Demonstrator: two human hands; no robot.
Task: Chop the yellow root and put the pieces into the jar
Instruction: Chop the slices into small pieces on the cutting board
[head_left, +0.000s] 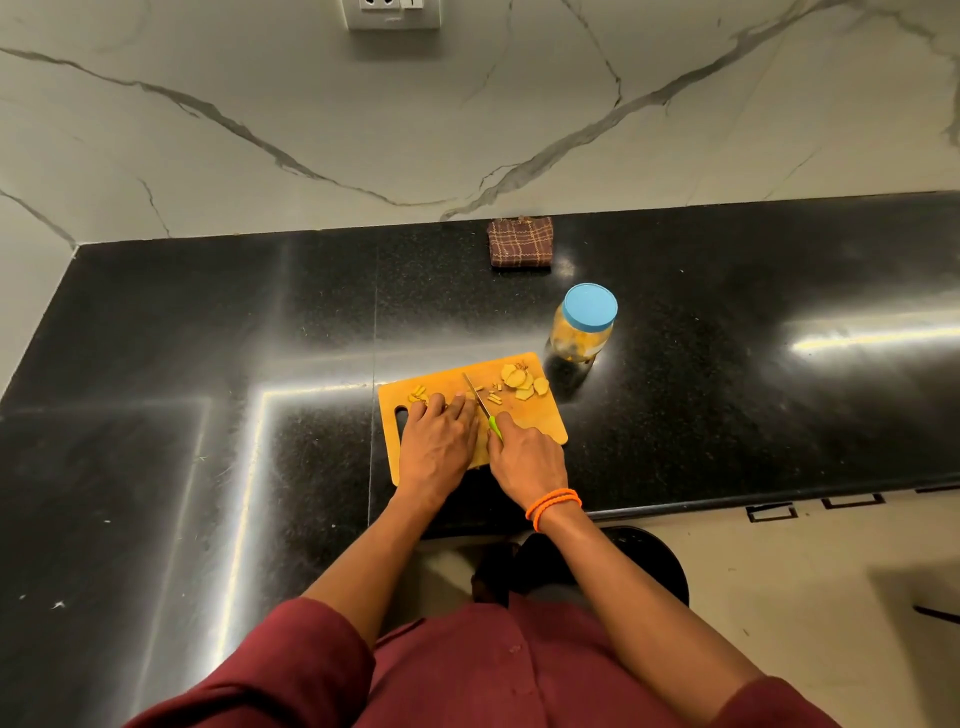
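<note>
An orange cutting board (535, 421) lies on the black counter. Yellow root slices (522, 382) are piled at its far right corner, with small cut sticks (493, 397) beside the blade. My left hand (436, 441) presses down on root pieces (417, 393) at the board's left, fingers curled over them. My right hand (527, 457) grips the green handle of a small knife (475, 395), whose blade points away, just right of my left fingers. A clear jar (582, 330) with a blue lid on stands behind the board, to the right, with yellow pieces inside.
A folded brown checked cloth (521, 242) lies at the back by the marble wall. The counter's front edge runs just behind my wrists. A dark round stool (649, 566) stands on the floor below.
</note>
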